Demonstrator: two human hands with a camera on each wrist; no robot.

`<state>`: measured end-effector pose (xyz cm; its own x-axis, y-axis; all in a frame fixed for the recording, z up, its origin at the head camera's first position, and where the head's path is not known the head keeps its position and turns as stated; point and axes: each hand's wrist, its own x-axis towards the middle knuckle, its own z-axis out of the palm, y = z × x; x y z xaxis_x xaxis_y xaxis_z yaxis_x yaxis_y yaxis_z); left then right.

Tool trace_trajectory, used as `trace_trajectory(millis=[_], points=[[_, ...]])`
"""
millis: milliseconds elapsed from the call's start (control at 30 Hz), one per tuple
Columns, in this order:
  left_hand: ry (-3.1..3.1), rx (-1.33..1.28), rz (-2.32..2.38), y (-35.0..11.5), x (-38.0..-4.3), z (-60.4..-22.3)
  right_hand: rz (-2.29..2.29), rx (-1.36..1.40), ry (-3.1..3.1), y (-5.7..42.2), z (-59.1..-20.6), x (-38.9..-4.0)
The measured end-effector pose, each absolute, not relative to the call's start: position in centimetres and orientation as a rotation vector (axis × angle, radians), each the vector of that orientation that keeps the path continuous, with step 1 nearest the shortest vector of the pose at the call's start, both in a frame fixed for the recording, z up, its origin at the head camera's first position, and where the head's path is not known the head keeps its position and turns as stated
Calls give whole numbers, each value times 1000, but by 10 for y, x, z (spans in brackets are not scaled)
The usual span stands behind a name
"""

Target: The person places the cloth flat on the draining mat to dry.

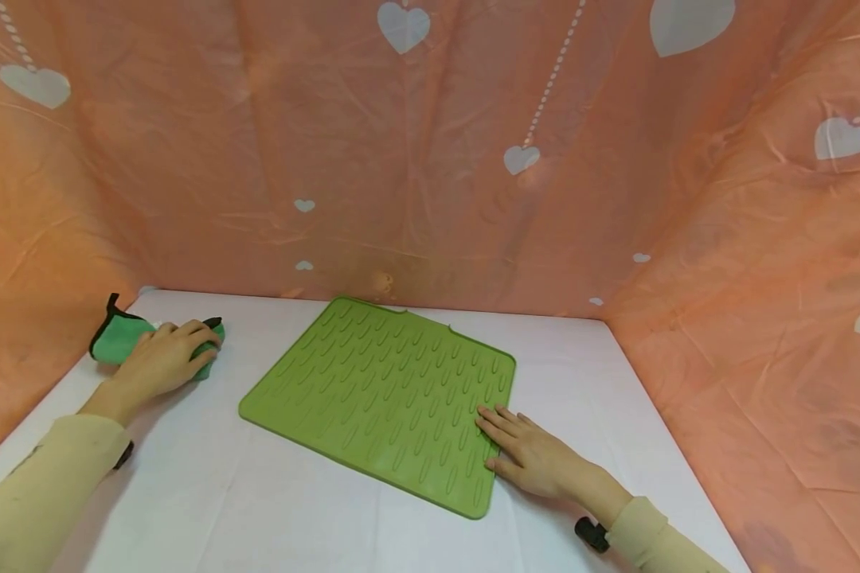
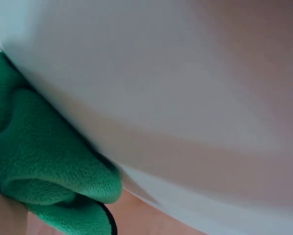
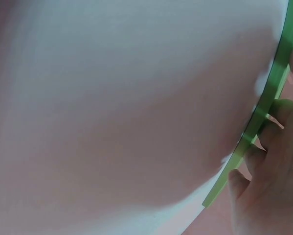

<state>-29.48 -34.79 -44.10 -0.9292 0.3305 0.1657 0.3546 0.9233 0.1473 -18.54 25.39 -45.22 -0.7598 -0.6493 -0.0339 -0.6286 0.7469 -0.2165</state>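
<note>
At the table's left side my left hand [image 1: 168,354] grips a green cloth [image 1: 115,341] with black edging and a black loop. The cloth is bunched under the palm and fingers. Its plush folds [image 2: 48,147] fill the lower left of the left wrist view. A green rectangular mat [image 1: 394,390] with raised oblong ridges lies slanted on the table. My right hand [image 1: 537,458] rests on the mat's right edge with its fingers spread out. In the right wrist view the mat's thin edge [image 3: 249,132] runs beside the right hand [image 3: 278,171].
The table has a white cover [image 1: 258,509]. Orange sheeting [image 1: 416,199] with pale hearts encloses it at the back and both sides. The cloth lies close to the left sheeting. White surface lies between the cloth and the mat.
</note>
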Motion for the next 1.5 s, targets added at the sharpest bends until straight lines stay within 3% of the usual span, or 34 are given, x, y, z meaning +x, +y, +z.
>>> trace_trajectory(millis=[600, 933, 1500], points=[[-2694, -512, -416, -343, -286, -438, -319, -994, 2816, 253, -451, -186], [-2539, -426, -606, -337, -277, -415, -311, -994, 2817, 253, -452, -186], [-2179, -598, -747, -260, -288, -366, -311, -1000, 2818, 252, -452, -184]])
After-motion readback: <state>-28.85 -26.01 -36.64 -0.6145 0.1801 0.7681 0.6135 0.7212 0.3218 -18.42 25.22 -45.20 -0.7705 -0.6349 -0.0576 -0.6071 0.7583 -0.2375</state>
